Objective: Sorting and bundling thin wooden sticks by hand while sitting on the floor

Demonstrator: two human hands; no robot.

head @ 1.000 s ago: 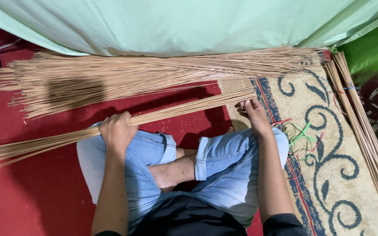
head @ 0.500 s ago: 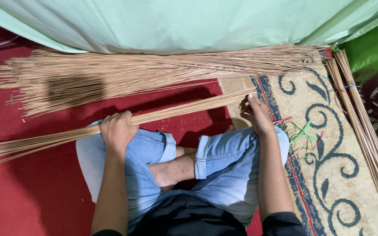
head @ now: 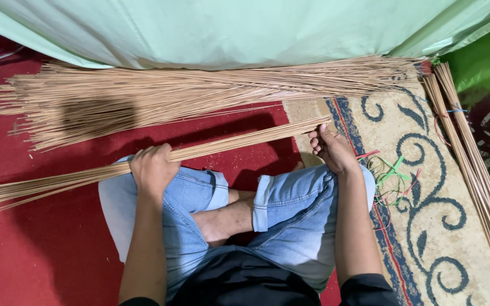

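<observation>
**Holding a bundle of thin sticks across the lap**

Looking down from the head camera, I take the red carpet (head: 41, 255) as my landmark. Along its far edge hangs a pale green cloth (head: 228, 28), the largest thing I can see. Just below that cloth, on the carpet's far side, lies a wide loose heap of thin tan sticks (head: 160, 96), fanned out toward the carpet's left end. Off the carpet's right edge is a beige rug with dark blue scrolls (head: 426, 226), and a second long sheaf of sticks (head: 472, 170) lies along that rug's outer side.

Closer to me, over the carpet's middle, I see crossed legs in blue jeans (head: 290, 215). Across them runs the held stick bundle (head: 239, 141), slanting from the carpet's left edge up toward the rug.

My left hand (head: 153, 170) is wrapped over the bundle above the left knee, its fingers curled tightly around the sticks. My right hand (head: 331, 150) sits at the bundle's blunt end, at the carpet's right border, fingers pressed together and cupped against the stick tips.

Smallest, just right of that hand on the rug, lies a tangle of green and red string (head: 389, 178).
</observation>
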